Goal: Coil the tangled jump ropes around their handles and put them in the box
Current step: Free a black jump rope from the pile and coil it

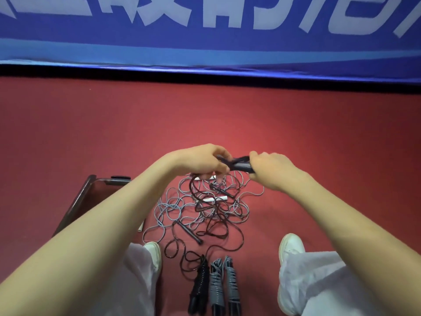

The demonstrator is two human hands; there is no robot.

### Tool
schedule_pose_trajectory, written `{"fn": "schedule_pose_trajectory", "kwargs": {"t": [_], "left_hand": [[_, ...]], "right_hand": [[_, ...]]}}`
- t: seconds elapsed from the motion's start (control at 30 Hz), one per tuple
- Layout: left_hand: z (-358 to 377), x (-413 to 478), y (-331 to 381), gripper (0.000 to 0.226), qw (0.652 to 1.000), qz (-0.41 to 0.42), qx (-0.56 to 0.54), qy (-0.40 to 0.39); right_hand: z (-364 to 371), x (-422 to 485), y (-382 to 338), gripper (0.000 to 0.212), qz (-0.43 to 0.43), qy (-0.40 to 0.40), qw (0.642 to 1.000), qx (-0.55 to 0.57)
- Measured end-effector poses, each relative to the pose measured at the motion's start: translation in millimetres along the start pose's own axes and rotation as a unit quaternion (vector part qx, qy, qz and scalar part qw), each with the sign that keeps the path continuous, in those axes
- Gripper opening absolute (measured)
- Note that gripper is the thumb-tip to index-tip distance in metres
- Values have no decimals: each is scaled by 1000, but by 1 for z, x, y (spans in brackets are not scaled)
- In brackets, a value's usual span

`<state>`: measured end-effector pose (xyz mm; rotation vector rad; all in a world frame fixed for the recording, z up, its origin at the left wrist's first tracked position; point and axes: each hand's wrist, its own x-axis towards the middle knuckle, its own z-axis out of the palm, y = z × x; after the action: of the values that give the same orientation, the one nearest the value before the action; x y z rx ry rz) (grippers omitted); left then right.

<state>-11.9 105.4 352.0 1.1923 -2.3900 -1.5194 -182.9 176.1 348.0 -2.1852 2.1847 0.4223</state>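
Observation:
My right hand (271, 169) grips a pair of black handles (242, 166) held above the floor. My left hand (205, 161) pinches the black rope at the handles' left end, and the rope hangs down from it. Below both hands lies a tangle of grey and black ropes (205, 210) with white handles (215, 199) and a loose black handle (190, 232) in it. Three coiled ropes lie side by side between my feet: one black (199, 286), two grey (216, 286) (231, 283). The dark box (91, 197) sits left, mostly hidden by my left forearm.
The red floor (319, 133) stretches ahead to a blue banner wall (205, 46). My white shoes (290, 247) (155, 252) flank the coiled ropes. A white handle end (141, 227) pokes out beside the box.

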Motion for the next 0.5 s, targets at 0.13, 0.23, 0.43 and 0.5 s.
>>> {"fn": "schedule_pose_trajectory", "kwargs": {"t": [0.13,0.23,0.43,0.5], "left_hand": [[7,-5,6,23,998,-4,-58,22],[17,-2,11,25,980,35,-168,102],[31,-8,26,24,930,-18,-366,-33],[30,-8,24,13,932,2,-363,-13]], "right_hand": [[10,7,1,54,36,55,998,-10],[9,12,4,66,86,120,989,27],[-5,8,5,62,91,191,968,138],[-9,9,5,64,93,201,961,167]]}}
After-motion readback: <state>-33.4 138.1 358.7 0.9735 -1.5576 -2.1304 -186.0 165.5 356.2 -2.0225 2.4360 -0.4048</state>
